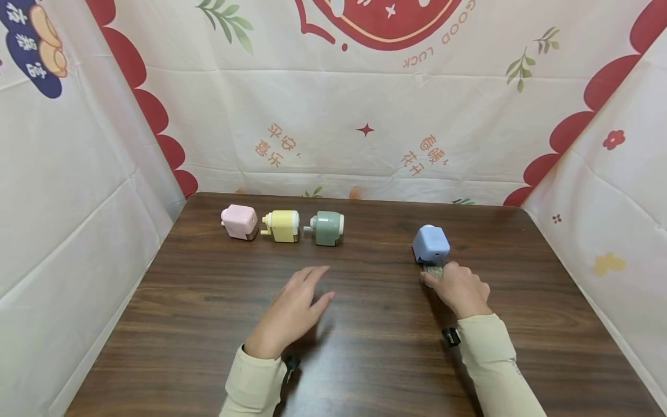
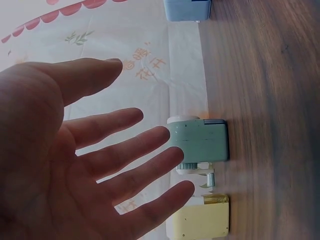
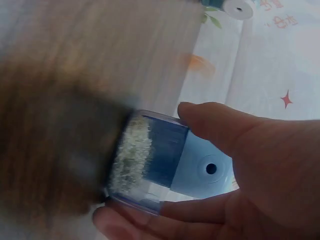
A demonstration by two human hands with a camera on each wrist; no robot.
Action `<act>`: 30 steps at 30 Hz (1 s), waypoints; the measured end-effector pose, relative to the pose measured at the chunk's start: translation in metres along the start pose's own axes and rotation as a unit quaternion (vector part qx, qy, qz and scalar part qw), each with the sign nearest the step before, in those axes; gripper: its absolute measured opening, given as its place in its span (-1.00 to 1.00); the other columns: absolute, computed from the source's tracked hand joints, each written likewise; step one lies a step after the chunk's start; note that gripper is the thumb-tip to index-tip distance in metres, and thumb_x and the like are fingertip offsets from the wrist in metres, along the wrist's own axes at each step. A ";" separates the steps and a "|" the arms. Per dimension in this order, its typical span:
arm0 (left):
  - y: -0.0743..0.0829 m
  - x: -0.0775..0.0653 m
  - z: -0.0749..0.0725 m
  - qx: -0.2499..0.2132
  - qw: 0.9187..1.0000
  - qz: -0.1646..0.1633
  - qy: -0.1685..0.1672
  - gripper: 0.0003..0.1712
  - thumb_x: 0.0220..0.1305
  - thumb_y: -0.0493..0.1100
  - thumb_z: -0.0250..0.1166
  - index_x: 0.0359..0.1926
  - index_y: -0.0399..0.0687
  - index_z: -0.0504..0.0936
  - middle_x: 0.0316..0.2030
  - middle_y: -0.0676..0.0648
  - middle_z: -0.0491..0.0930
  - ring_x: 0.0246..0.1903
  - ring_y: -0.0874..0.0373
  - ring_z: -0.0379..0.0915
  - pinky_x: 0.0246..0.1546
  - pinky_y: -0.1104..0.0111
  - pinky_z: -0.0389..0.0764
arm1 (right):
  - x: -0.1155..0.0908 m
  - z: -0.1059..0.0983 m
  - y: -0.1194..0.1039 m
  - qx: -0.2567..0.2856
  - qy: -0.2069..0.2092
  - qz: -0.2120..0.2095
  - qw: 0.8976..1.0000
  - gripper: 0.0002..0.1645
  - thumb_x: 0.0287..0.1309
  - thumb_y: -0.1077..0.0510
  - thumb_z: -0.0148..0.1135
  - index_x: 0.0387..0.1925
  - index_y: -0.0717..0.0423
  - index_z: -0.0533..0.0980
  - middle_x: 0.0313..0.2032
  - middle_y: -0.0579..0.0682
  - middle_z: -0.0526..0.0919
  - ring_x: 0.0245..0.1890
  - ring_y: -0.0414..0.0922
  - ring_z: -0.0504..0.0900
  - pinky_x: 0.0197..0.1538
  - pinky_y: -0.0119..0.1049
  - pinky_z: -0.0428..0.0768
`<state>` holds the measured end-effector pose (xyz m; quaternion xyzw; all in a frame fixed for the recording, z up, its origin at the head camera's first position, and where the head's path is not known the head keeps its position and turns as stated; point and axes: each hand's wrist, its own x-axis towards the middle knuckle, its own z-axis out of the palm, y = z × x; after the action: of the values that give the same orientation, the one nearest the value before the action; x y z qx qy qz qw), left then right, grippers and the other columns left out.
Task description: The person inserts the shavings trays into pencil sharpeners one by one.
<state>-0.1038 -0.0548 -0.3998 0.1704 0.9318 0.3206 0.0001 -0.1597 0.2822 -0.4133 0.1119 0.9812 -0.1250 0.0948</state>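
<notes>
My right hand (image 1: 462, 289) pinches a clear shavings drawer (image 3: 132, 162) between thumb and fingers. Pale shavings fill part of that drawer. Directly behind it stands the blue pencil sharpener (image 1: 431, 244), its round pencil hole (image 3: 211, 169) showing in the right wrist view; whether drawer and sharpener still overlap I cannot tell. My left hand (image 1: 292, 310) hovers over the table's middle with fingers spread and nothing in them. Nearest to it is the green pencil sharpener (image 1: 327, 229), also seen in the left wrist view.
Left of the green sharpener, a yellow sharpener (image 1: 283, 226) and a pink sharpener (image 1: 240, 222) stand in a row along the back of the brown wooden table (image 1: 375, 347). A printed white cloth (image 1: 323, 98) hangs behind and at both sides.
</notes>
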 end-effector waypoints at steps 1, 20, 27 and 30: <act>0.000 0.000 0.000 0.001 1.000 0.000 0.000 -0.37 0.36 0.11 0.13 0.38 0.04 0.33 0.31 -0.10 0.41 0.29 0.04 0.25 0.26 -0.01 0.43 | 0.000 0.001 0.000 0.001 0.002 0.000 1.000 -0.05 0.11 -0.46 0.05 -0.15 0.46 0.48 -0.32 0.41 0.63 -0.37 0.28 0.58 -0.39 0.20 0.50; 0.002 -0.001 0.001 -0.001 1.000 -0.006 -0.006 -0.37 0.37 0.11 0.12 0.39 0.06 0.32 0.32 -0.08 0.39 0.30 0.06 0.23 0.28 0.01 0.42 | -0.016 -0.007 0.006 -0.009 -0.017 -0.029 0.999 -0.31 0.15 -0.33 0.07 -0.30 0.30 0.50 -0.43 0.25 0.60 -0.47 0.13 0.51 -0.46 0.10 0.45; 0.005 0.000 0.000 0.004 1.000 0.000 -0.004 -0.36 0.36 0.13 0.12 0.39 0.06 0.33 0.33 -0.08 0.39 0.31 0.07 0.23 0.27 0.01 0.42 | -0.042 -0.014 0.003 -0.008 -0.063 -0.095 0.993 -0.15 0.08 -0.23 0.23 0.21 0.31 0.40 -0.09 0.31 0.67 -0.28 0.11 0.60 -0.36 0.13 0.53; 0.006 0.001 0.000 0.006 1.000 0.000 -0.003 -0.36 0.36 0.13 0.12 0.39 0.06 0.32 0.32 -0.07 0.39 0.31 0.08 0.23 0.27 0.02 0.42 | -0.052 -0.013 0.001 0.001 -0.074 -0.129 0.989 -0.17 0.06 -0.20 0.28 0.21 0.28 0.41 -0.02 0.26 0.68 -0.17 0.10 0.63 -0.29 0.17 0.56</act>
<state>-0.1029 -0.0506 -0.3960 0.1711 0.9338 0.3143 0.0023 -0.1118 0.2761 -0.3896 -0.0253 0.9775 -0.1455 0.1503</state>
